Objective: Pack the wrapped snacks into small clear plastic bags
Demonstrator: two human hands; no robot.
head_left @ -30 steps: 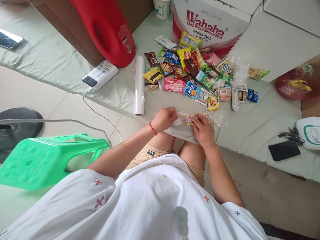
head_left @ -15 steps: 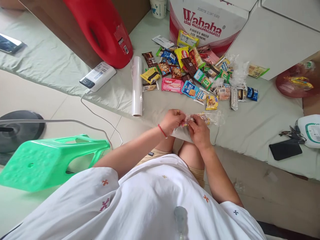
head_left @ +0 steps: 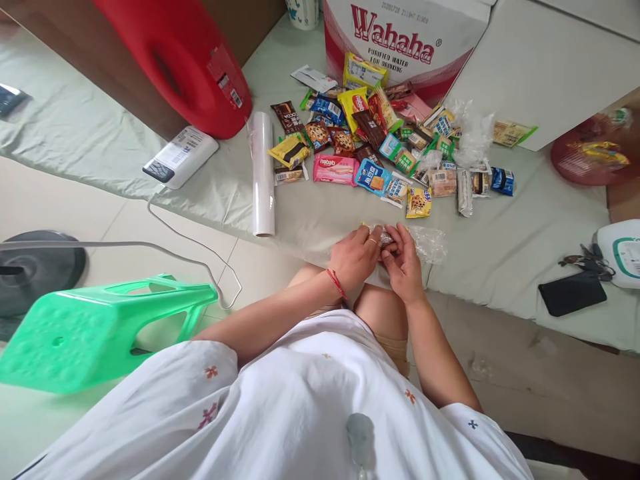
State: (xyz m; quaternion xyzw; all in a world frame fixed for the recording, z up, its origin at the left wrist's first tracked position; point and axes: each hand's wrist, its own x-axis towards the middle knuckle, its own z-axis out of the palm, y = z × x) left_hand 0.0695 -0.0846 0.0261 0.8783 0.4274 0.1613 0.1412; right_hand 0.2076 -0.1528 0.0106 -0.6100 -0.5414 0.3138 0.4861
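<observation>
Close together at the near edge of the cloth-covered surface, both my hands are closed on one small bundle. My left hand [head_left: 356, 259], with a red string on the wrist and a ring, presses its fingers down on a snack packet [head_left: 385, 238] in clear plastic. My right hand [head_left: 404, 265] pinches the same packet from the other side. Crinkled clear plastic film [head_left: 431, 245] spreads out to the right beyond my fingers. Most of the packet is hidden by my hands. Just past them lie a yellow cookie packet [head_left: 419, 203] and a pink nabati wafer packet [head_left: 336, 169].
A roll of cling film [head_left: 263, 177] lies left of the snack pile, near a white device [head_left: 183, 159] with a cable. Behind stand a red jug [head_left: 200, 80] and a Wahaha carton [head_left: 400, 40]. Right are a black phone [head_left: 573, 293] and keys [head_left: 590, 265]. A green stool [head_left: 100, 333] is at left.
My left hand has moved right and turned over the packet, covering it. My right hand's fingers have shifted with it; the colourful wrapper that showed under the film is now mostly hidden. The view has shifted slightly.
</observation>
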